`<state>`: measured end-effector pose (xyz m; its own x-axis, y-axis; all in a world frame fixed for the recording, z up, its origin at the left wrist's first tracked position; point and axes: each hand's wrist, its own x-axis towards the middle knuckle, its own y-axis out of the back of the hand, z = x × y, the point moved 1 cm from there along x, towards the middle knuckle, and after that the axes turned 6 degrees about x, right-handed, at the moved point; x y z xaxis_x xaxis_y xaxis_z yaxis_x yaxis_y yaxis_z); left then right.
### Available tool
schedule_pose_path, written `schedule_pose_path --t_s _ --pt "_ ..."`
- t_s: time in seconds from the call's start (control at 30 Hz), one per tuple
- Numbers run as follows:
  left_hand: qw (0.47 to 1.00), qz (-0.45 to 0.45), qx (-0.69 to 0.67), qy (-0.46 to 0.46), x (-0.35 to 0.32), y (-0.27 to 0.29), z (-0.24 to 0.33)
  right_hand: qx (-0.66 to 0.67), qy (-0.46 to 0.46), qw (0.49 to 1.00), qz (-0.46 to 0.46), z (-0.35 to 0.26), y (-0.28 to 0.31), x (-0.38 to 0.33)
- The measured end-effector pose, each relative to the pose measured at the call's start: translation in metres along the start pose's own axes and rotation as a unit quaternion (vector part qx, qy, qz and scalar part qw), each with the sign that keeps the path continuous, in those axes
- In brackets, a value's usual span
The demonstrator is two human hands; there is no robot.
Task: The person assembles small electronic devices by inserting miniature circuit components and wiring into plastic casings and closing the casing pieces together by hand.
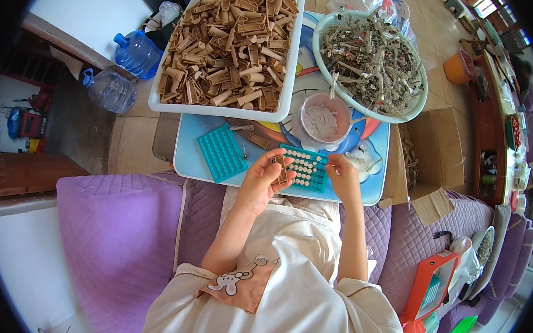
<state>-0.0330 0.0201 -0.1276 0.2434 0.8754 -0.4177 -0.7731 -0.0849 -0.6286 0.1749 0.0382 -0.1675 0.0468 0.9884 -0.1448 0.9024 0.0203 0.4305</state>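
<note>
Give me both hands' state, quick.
Left hand: closed on a small brown plastic piece.
Right hand: fingers pinched beside the teal grid tray; whether it holds anything cannot be told.

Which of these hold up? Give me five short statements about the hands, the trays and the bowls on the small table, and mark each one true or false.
1. The left hand holds a small brown plastic piece in its fingers. True.
2. The teal plastic grid tray between the hands has no white pieces in it. False: many of its cells hold white pieces.
3. The large white rectangular tray is heaped with brown plastic parts. True.
4. The second teal grid tray lies to the right of the right hand. False: it lies to the left of the left hand.
5. The small round pink bowl holds brown parts. False: it holds white pieces.
</note>
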Motion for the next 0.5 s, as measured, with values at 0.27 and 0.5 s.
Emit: schedule_pose_path --t_s 0.27,0.5 --pt "0.998 -0.057 0.033 0.019 -0.003 0.002 -0.003 -0.183 0.159 0.969 0.051 -0.007 -0.018 0.005" --pt "0.996 -0.080 0.016 0.043 -0.006 0.004 -0.006 -0.192 0.173 0.965 0.042 -0.002 -0.016 0.006"
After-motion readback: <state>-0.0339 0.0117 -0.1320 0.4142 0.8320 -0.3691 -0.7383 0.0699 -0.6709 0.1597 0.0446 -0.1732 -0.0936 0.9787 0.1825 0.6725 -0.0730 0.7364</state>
